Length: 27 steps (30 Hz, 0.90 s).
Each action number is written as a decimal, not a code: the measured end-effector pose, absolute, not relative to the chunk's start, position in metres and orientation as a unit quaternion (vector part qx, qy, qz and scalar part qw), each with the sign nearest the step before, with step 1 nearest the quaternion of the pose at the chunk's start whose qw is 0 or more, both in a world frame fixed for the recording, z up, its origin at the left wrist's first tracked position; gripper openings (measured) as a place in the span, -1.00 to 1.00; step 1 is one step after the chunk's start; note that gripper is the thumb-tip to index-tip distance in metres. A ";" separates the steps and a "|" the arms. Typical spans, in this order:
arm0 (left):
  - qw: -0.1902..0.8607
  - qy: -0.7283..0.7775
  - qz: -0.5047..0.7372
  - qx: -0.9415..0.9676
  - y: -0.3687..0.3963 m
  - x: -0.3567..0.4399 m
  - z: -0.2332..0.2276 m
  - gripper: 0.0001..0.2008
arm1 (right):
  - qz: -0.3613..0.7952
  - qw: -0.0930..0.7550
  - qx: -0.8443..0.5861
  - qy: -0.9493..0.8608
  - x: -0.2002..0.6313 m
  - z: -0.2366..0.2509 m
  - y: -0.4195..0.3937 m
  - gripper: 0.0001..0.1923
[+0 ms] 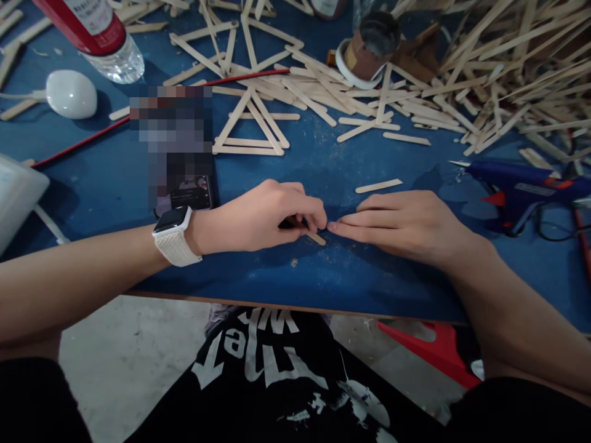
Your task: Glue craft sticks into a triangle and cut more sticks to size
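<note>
Well left of the hot glue gun (521,187), the wooden craft stick (317,239) sits at the left hand (277,215), the nearer one, whose curled thumb and fingers pinch it narrowly, its free end slanting toward the glue gun's side. The right hand (406,224), between stick and glue gun, lies flattened, fingers extended, nothing visibly held.

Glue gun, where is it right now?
In the head view, the glue gun lies at the right of the blue table, beside the right hand and near the stick pile.
</note>
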<state>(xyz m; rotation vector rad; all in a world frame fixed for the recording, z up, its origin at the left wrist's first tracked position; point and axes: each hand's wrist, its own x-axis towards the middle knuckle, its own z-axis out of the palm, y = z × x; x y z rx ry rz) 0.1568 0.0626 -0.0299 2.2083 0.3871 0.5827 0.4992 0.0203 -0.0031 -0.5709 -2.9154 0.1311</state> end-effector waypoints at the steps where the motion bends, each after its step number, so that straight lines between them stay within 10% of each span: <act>1: 0.399 0.152 0.232 0.874 0.063 0.157 -0.030 -0.69 | 0.042 0.088 -0.188 -0.977 0.498 -0.002 0.021 -0.48; 27: 0.405 0.162 0.227 0.871 0.062 0.158 -0.027 -0.71 | 0.048 0.138 -0.218 -0.965 0.504 -0.027 0.020 -0.50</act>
